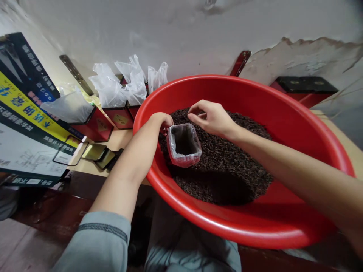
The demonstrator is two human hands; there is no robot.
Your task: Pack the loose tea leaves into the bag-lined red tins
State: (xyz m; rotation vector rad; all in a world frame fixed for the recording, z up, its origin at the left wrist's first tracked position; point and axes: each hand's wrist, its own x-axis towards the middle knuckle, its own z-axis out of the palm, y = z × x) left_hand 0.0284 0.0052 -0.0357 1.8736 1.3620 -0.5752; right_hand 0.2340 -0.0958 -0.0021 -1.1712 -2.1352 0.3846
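A large red basin (pixel 286 223) holds a bed of dark loose tea-like leaves (pixel 232 158). Inside it, at the left, stands a small red container (pixel 184 162) with a clear plastic liner (pixel 195 153) folded over its rim; its inside looks dark. My left hand (pixel 166 121) is at the container's back left corner, fingers curled against its side and partly hidden. Above the leaves, just behind and right of the container, my right hand (pixel 205 116) hovers with thumb and fingers bent toward each other, a gap between them, and nothing visible in it.
Several red tins (pixel 98 124) with plastic bags (pixel 106 85) sticking out stand behind the basin at the left. Nearby are gold-coloured lids (pixel 95 152) and a large printed box (pixel 31 113). Two dark-topped red tins (pixel 306 85) are at the back right, by the wall.
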